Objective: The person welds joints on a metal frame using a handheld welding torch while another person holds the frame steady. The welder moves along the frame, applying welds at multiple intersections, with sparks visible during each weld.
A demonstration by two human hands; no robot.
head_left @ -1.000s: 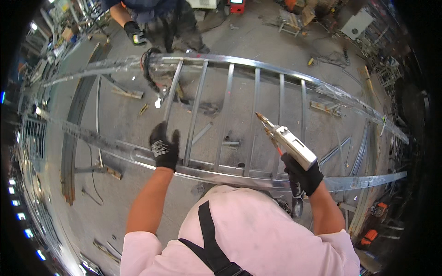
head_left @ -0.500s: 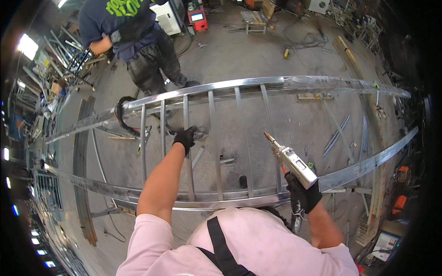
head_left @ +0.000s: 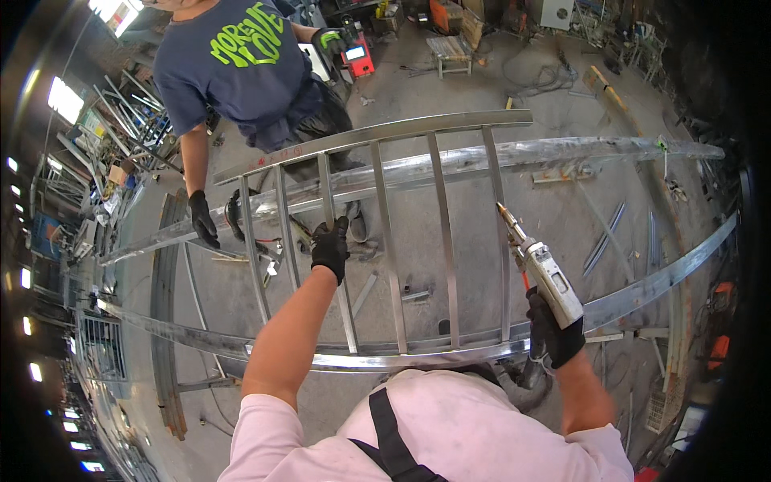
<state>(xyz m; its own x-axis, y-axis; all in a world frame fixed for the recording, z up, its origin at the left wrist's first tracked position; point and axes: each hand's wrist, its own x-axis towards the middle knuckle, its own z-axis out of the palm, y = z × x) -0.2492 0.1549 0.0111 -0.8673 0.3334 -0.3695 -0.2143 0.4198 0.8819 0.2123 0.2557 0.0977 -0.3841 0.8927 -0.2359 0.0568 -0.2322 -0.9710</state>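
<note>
My gloved left hand (head_left: 329,247) is closed around an upright bar (head_left: 324,186) of a ladder-like steel frame (head_left: 474,119). Several bars join the frame's two long rails; its far rail stands tilted above a long metal beam (head_left: 434,169), while the near rail rests close to my waist. In my gloved right hand (head_left: 554,331) is a handheld welding gun (head_left: 546,271), its body silver and its nozzle copper-coloured. The nozzle tip points away from me and lies close to the rightmost bar in the picture. Part of the grip is hidden by my fingers.
Across the frame stands a co-worker (head_left: 241,72); one gloved hand (head_left: 202,218) hangs beside the beam, the other is near a red machine (head_left: 359,56). A second beam (head_left: 675,261) passes near me. Rusty supports (head_left: 169,321) stand left, a small stool (head_left: 450,52) farther back.
The frame's far rail has come up off the far beam, with my left hand still on a bar. The gun has moved slightly right. The co-worker has straightened and spread both arms.
</note>
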